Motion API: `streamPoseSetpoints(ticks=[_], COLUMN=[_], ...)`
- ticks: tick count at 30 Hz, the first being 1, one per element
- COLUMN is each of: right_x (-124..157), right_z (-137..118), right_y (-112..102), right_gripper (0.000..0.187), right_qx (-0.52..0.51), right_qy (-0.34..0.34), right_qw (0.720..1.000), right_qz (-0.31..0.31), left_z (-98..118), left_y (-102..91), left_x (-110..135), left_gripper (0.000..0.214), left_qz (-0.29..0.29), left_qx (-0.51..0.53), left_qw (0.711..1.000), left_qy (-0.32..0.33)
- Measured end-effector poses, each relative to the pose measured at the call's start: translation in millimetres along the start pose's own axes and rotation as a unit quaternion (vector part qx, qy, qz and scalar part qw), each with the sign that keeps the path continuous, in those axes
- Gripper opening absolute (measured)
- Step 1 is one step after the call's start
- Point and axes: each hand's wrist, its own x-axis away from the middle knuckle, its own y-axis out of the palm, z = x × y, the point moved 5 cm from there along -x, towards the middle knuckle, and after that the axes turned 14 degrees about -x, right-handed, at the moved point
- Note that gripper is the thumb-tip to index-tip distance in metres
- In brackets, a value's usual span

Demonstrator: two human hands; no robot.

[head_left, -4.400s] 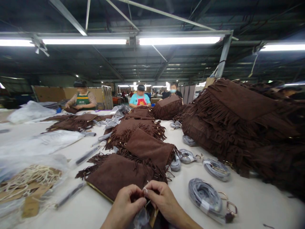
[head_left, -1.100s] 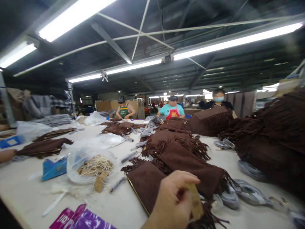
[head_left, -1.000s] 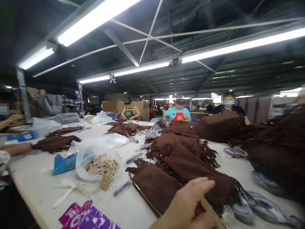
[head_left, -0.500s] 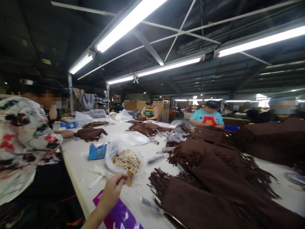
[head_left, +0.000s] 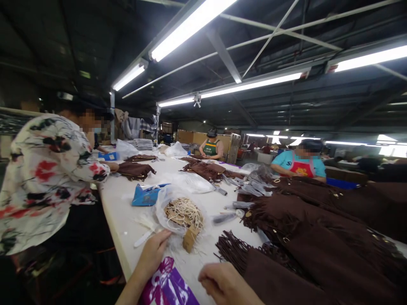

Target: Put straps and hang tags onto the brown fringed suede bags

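Head view: left hand has fingers slightly spread, holding nothing visible, just beside one clear plastic bag of cream cords; right hand is half-curled, empty, beside one fringed brown suede bag.

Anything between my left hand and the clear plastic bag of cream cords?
Nothing visible: your left hand sits right at the lower edge of the clear plastic bag; the purple printed bag lies nearer you, not between.

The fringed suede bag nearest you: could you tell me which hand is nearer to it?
Right. The right hand is beside the fringed bag; the left hand is farther left, past the purple packet.
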Motion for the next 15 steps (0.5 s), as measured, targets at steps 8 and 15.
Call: streamPoseSetpoints(ticks=[8,15], right_x=[-96.9,-106.2], right_z=[-4.2,-1.2], right_y=[45.8,56.7], right_gripper=[0.019,0.034], right_qx=[0.135,0.189], right_qy=[0.064,0.076], right_qw=[0.987,0.978], right_qz=[0.058,0.037], left_z=[9.6,12.7], left_y=[-5.5,-5.2], left_x=[2.1,3.7], left_gripper=[0.039,0.038], left_qz=[0.004,0.001], left_qx=[0.020,0.013], left_qw=[1.000,1.000], left_qy=[-0.015,-0.008])
